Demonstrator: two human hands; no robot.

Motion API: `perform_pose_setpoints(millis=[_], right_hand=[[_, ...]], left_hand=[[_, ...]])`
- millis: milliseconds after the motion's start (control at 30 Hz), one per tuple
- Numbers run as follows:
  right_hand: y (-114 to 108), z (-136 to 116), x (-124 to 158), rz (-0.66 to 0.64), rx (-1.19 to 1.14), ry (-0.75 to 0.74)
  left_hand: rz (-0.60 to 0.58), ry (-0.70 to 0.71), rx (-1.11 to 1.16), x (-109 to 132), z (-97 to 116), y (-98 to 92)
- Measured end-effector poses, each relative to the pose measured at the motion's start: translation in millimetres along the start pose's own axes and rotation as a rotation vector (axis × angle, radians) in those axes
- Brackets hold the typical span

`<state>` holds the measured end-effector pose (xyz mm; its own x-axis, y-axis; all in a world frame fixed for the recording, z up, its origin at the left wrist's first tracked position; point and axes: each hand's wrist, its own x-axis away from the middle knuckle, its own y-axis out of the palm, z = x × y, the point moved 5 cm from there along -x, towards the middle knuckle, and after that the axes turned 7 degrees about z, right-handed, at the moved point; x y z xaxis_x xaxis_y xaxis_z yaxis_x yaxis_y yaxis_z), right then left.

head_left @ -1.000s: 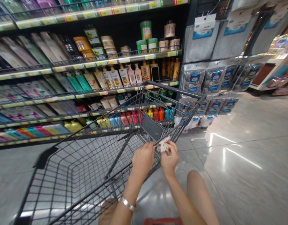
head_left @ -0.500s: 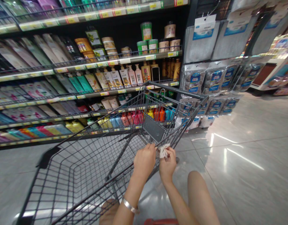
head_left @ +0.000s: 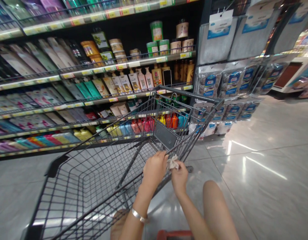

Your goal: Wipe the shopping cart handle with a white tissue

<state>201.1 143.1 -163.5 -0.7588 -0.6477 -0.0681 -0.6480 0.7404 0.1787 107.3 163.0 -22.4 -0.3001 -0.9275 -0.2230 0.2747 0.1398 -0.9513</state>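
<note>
A dark grey wire shopping cart point(head_left: 58, 164) stands in front of me, its handlebar toward the far right. My left hand point(head_left: 154, 169), with a silver bracelet point(head_left: 138, 216) on the wrist, is closed around the near side rail of the cart. Just right of it, my right hand point(head_left: 179, 178) pinches a crumpled whitish tissue or cloth point(head_left: 173, 162). This wad lies against the cart's side wires, close to the left fingers. Part of the rail is hidden behind both hands. A grey plastic seat panel point(head_left: 165, 135) sits inside the cart beyond them.
Store shelves point(head_left: 98, 70) with bottles and jars run behind the cart. Packaged scrubbers point(head_left: 209, 81) hang at the right, below grey cloth packs point(head_left: 219, 43). A red object point(head_left: 164, 234) shows between my knees. Shiny tiled floor point(head_left: 266, 196) extends to the right.
The right hand and the wad have shifted slightly down along the cart's side. The left hand keeps its grip. The view has moved a little, showing more of the red object.
</note>
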Motion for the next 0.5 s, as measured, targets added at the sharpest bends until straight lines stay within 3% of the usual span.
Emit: perform_pose_setpoints(millis=[167,300,400,500], right_hand=[[-5.1,-57.5,-28.4,0.134,-0.053,0.025],[-3.7,-88.0,-37.0,0.127,-0.035,-0.145],[-3.7,-89.3,-32.3,0.117,0.004,-0.288],[-1.9,-74.1,-23.6,0.075,0.008,-0.349]], left_hand=[[0.026,-0.003,0.12,1.2,-2.7,-0.8],[0.034,0.002,0.11,0.4,-0.1,-1.8],[0.033,0.003,0.095,-0.5,1.4,-1.8],[0.029,0.004,0.088,-0.6,1.6,-1.1]])
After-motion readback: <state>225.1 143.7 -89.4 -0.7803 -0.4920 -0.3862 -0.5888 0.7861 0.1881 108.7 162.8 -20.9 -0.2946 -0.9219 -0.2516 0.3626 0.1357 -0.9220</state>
